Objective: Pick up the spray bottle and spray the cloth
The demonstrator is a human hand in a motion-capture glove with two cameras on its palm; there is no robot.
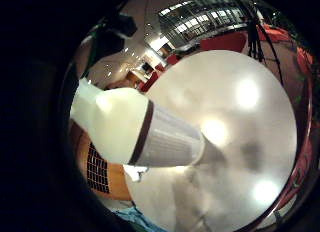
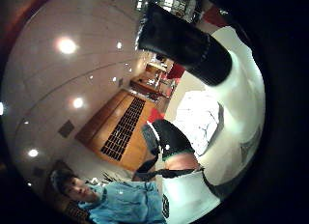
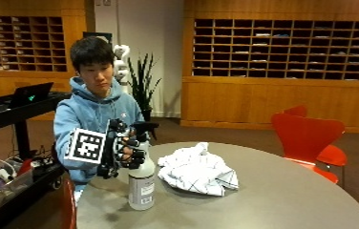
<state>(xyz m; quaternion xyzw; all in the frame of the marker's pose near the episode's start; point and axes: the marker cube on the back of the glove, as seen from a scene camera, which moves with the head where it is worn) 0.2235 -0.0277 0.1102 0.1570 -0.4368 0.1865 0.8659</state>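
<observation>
While gripping the neck of the spray bottle (image 3: pixel 141 183), the gloved right hand (image 3: pixel 121 149) is holding it upright at the lower left of the frame, base on or just above the bench (image 3: pixel 281 200).

The fingers (image 3: pixel 133 153) are curling around the bottle's top just under the black spray head (image 3: pixel 144 127), and a gloved fingertip is showing across the white body in the thumb side palm view. The bottle's long axis is standing vertical, directly beneath the hand. The crumpled white cloth (image 3: pixel 197 170) is lying on the bench just beside the bottle, toward the frame's centre, apart from it. The nozzle's exact facing is hard to tell; the spray will likely be needing the head turned toward the cloth.
</observation>
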